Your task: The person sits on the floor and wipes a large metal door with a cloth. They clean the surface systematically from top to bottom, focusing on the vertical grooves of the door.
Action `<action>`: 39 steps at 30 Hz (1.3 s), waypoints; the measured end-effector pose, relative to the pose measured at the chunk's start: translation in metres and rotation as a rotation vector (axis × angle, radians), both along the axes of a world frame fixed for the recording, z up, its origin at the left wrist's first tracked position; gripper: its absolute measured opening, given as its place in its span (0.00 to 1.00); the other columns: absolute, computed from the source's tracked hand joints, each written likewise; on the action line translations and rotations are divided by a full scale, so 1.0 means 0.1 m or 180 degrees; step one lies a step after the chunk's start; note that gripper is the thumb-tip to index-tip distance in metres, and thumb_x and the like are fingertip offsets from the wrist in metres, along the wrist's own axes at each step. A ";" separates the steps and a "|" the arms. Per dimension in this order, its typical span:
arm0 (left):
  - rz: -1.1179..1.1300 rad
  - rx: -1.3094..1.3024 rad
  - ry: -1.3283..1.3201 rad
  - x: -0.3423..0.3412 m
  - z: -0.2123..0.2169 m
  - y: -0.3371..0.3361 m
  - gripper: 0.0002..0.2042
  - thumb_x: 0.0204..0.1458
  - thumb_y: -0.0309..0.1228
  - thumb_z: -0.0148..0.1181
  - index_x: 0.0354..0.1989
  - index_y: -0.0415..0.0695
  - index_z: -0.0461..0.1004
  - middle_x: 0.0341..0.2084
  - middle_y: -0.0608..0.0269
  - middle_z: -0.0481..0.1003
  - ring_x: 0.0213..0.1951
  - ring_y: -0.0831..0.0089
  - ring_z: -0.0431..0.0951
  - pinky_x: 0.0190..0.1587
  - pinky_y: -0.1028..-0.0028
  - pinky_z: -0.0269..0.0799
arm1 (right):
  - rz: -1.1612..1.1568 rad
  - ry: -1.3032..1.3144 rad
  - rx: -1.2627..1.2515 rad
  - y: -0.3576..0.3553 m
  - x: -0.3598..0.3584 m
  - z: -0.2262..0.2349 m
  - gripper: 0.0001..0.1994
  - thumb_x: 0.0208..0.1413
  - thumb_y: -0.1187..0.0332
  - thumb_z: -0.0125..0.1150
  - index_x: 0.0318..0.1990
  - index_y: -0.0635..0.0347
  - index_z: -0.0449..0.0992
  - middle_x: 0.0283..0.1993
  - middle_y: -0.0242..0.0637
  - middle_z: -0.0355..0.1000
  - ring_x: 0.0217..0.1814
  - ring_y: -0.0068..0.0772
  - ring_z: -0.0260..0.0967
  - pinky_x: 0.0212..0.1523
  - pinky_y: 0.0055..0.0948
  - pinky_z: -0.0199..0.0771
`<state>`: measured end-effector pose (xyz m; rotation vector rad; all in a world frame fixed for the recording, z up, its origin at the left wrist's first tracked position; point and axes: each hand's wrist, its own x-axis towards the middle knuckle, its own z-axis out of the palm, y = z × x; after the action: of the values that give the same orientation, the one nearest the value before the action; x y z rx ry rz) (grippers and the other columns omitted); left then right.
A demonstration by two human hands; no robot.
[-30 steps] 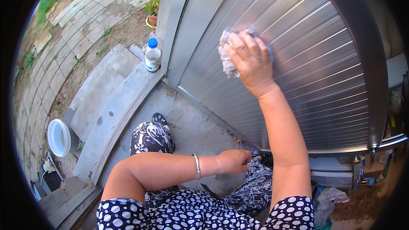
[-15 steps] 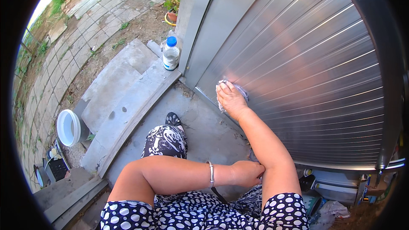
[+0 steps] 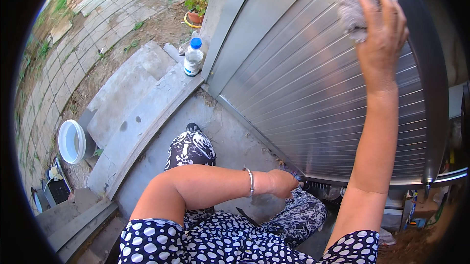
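Observation:
A ribbed silver metal door (image 3: 303,68) fills the right side. High on it, near its dark edge, my right hand (image 3: 384,34) grips a fluffy grey cleaning cloth (image 3: 353,9), the fingers bent over it and the cloth against the ribs. My left hand (image 3: 284,183), below a silver bracelet (image 3: 250,182), is closed above my right knee (image 3: 306,210), close to the door's lower edge. What its fingers hold, if anything, is hidden.
A clear bottle with a blue cap (image 3: 194,58) stands on the concrete step (image 3: 142,110) beside the door frame. A white bucket (image 3: 72,141) lies tipped at the left. A potted plant (image 3: 197,7) stands farther off. Several stored things (image 3: 416,210) crowd the lower right.
My right hand has carried the cloth from the door's lower left up to its upper right. My left hand has shifted slightly and remains closed near my knee.

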<state>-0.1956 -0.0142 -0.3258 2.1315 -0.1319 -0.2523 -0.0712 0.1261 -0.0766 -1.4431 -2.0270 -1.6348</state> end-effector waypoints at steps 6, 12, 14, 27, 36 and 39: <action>-0.0072 0.0200 0.0017 0.09 -0.16 -0.08 0.17 0.50 0.40 0.60 0.45 0.45 0.74 0.40 0.55 0.77 0.46 0.56 0.76 0.45 0.60 0.72 | 0.0193 0.0135 -0.0004 0.24 -0.08 -0.06 0.28 0.44 0.78 0.64 0.54 0.40 0.71 0.59 0.25 0.61 0.63 0.36 0.55 0.60 0.38 0.57; -0.0108 0.0160 0.0055 0.05 -0.13 -0.16 0.17 0.50 0.40 0.60 0.45 0.44 0.73 0.40 0.56 0.77 0.45 0.57 0.77 0.44 0.60 0.73 | 0.0153 0.0077 -0.0474 0.40 -0.17 -0.76 0.18 0.47 0.73 0.59 0.48 0.46 0.75 0.55 0.25 0.63 0.61 0.33 0.57 0.56 0.35 0.57; -0.0113 0.0156 0.0032 0.04 -0.13 -0.15 0.18 0.49 0.39 0.60 0.45 0.43 0.73 0.40 0.56 0.77 0.44 0.56 0.77 0.44 0.60 0.73 | 0.0187 0.0139 -0.0643 0.43 -0.19 -0.98 0.17 0.48 0.71 0.58 0.47 0.46 0.75 0.54 0.25 0.63 0.60 0.32 0.57 0.55 0.35 0.56; -0.0287 0.0025 -0.0062 -0.12 -0.08 -0.12 0.20 0.49 0.40 0.61 0.46 0.42 0.71 0.42 0.51 0.75 0.44 0.52 0.77 0.43 0.58 0.74 | 0.0204 -0.0212 -0.1662 0.48 -0.16 -2.58 0.13 0.46 0.63 0.56 0.41 0.50 0.78 0.53 0.28 0.63 0.61 0.34 0.54 0.59 0.34 0.49; -0.0350 0.0182 0.0248 -0.09 -0.06 -0.04 0.21 0.48 0.37 0.60 0.51 0.43 0.70 0.46 0.51 0.74 0.45 0.53 0.76 0.44 0.58 0.74 | 0.0136 -0.0165 -0.2239 0.42 -0.17 -3.08 0.13 0.47 0.65 0.55 0.41 0.51 0.78 0.56 0.30 0.63 0.62 0.36 0.52 0.61 0.37 0.49; -0.0341 0.0248 0.0125 -0.07 -0.03 -0.02 0.20 0.49 0.38 0.60 0.49 0.42 0.71 0.46 0.52 0.74 0.46 0.53 0.76 0.45 0.58 0.74 | 0.0205 0.0047 -0.1999 0.32 -0.20 -2.62 0.13 0.47 0.67 0.56 0.42 0.51 0.77 0.55 0.30 0.64 0.61 0.35 0.54 0.59 0.36 0.52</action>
<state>-0.2027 -0.0157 -0.3290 2.1982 -0.2170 -0.3671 -0.0910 0.1585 -0.3386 -1.5148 -2.6876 -0.9878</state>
